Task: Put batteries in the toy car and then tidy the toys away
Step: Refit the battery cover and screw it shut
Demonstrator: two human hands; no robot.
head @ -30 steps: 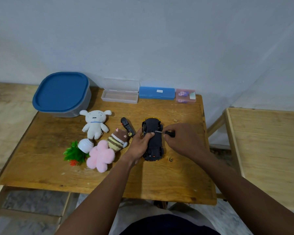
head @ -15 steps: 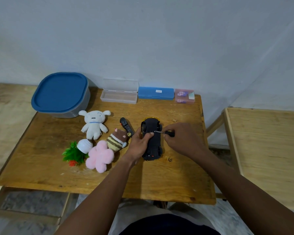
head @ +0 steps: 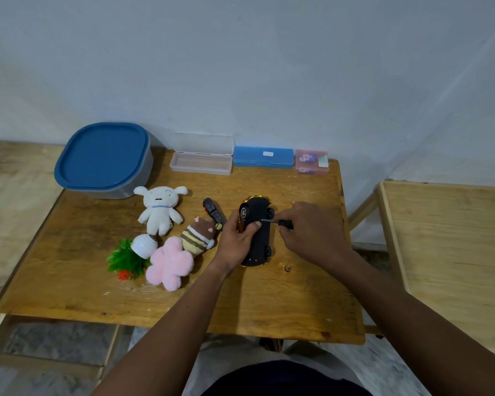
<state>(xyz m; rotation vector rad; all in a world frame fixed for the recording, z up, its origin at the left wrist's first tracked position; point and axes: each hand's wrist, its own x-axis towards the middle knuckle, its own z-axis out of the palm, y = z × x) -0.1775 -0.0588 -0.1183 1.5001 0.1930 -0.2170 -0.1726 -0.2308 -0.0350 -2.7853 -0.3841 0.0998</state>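
A black and gold toy car (head: 260, 238) lies upside down on the wooden table (head: 269, 304), its underside facing up. My left hand (head: 236, 241) grips its left side. My right hand (head: 309, 234) holds a small black-handled screwdriver (head: 280, 222) with the tip against the car's underside. Left of the car lie a black remote (head: 213, 212), a striped brown plush (head: 197, 237), a pink flower plush (head: 169, 262), a white dog plush (head: 160, 208) and a green plastic plant in a white pot (head: 132, 257).
Along the back edge stand a grey tub with a blue lid (head: 103, 160), an open clear plastic case (head: 202, 158), a blue case (head: 263, 157) and a small pink box (head: 311, 161). A second wooden table (head: 452, 252) stands to the right, across a gap.
The hands, screwdriver and car stay in almost the same place; only the view shifts slightly.
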